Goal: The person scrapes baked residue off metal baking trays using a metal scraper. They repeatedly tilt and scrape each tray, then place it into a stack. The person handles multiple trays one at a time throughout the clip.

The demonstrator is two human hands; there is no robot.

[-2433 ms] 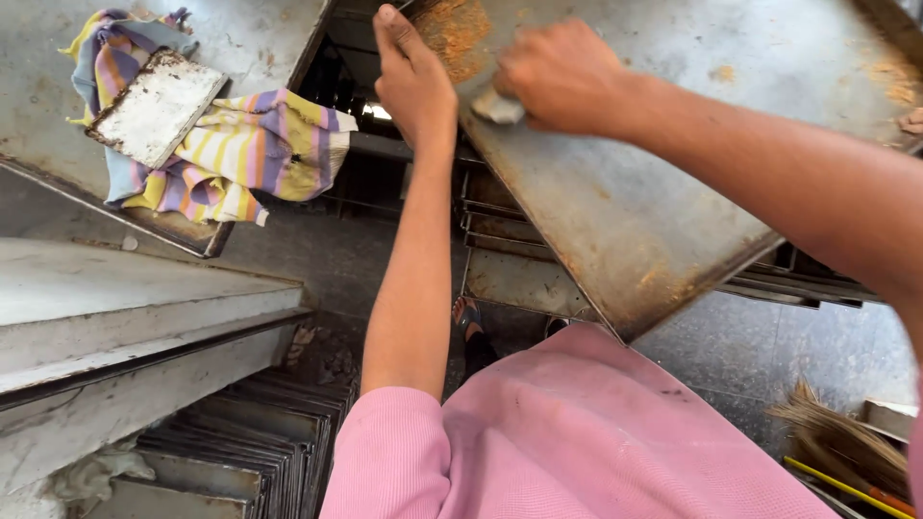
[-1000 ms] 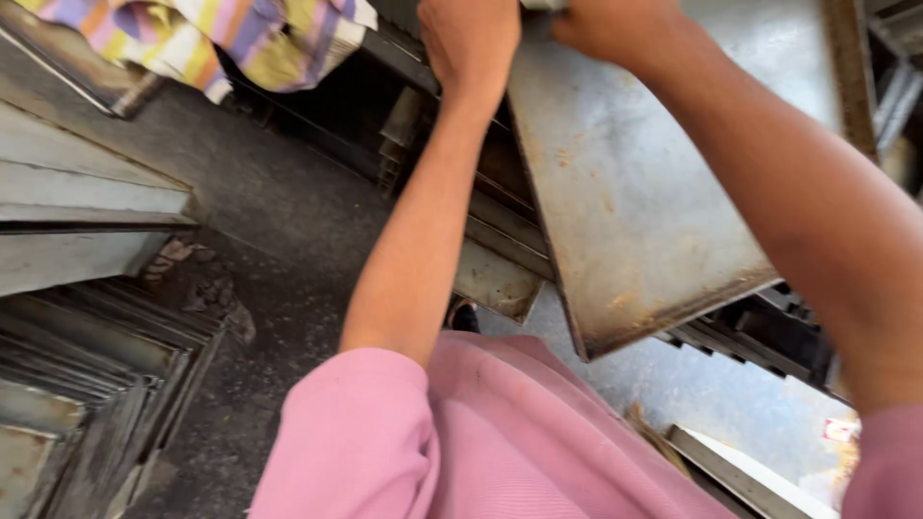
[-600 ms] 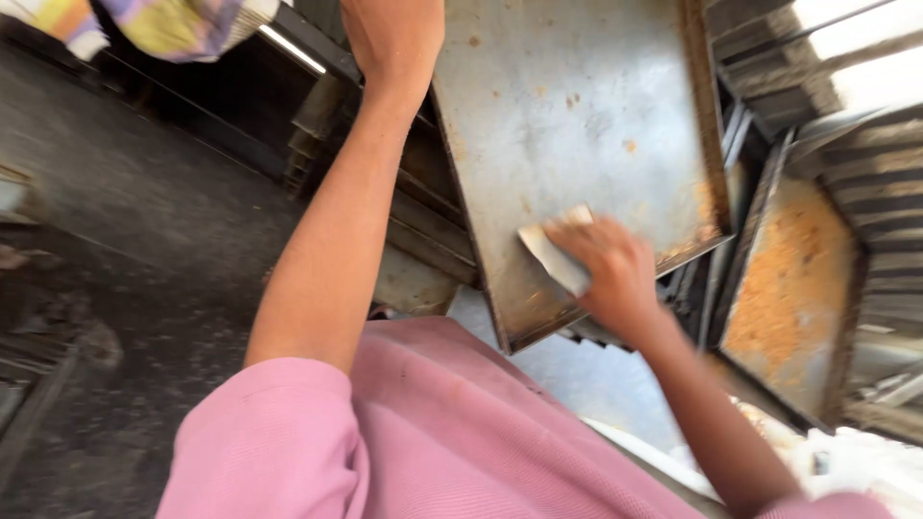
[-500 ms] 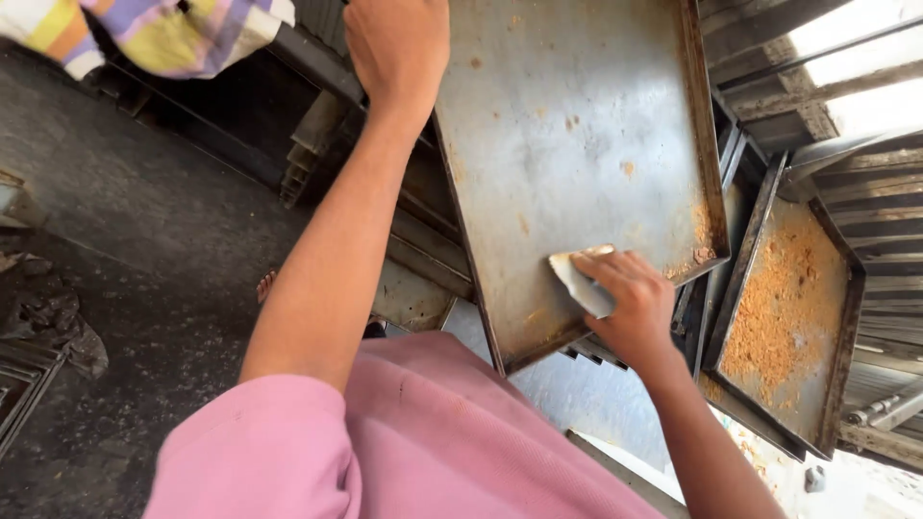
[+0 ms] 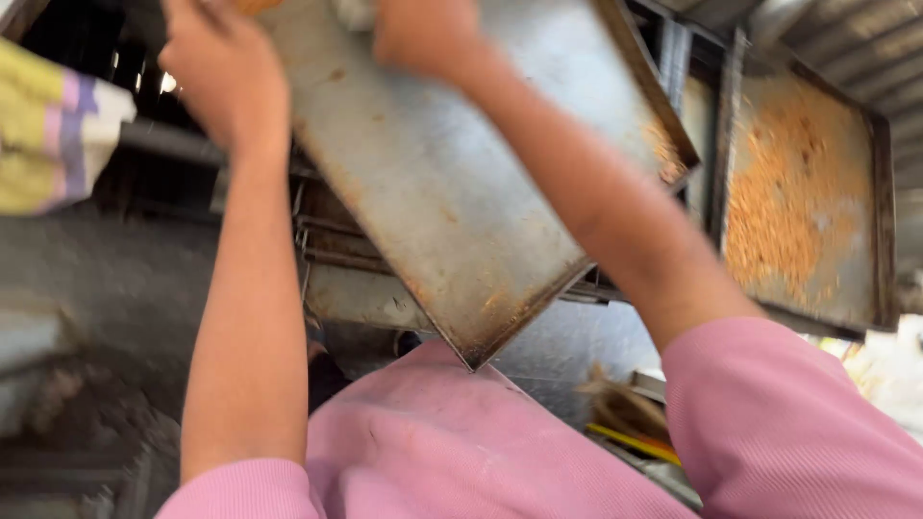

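Observation:
A large grey metal tray (image 5: 461, 183) with rusty edges stands tilted in front of me, one corner resting on my pink-clad lap (image 5: 452, 452). My left hand (image 5: 223, 82) grips the tray's upper left edge. My right hand (image 5: 423, 34) presses a small pale pad (image 5: 354, 12) against the tray's upper face, near the top of the view. The pad is mostly cut off by the frame edge.
A second tray (image 5: 803, 202) coated with orange rust or crumbs leans at the right. A striped yellow and purple cloth (image 5: 53, 139) hangs at the left. More stacked metal trays (image 5: 356, 259) lie behind. A bundle of sticks (image 5: 625, 418) sits low right.
My right hand has slid with the pad from the tray's lower right part up to its top. The view has shifted and blurred. My left hand keeps its grip.

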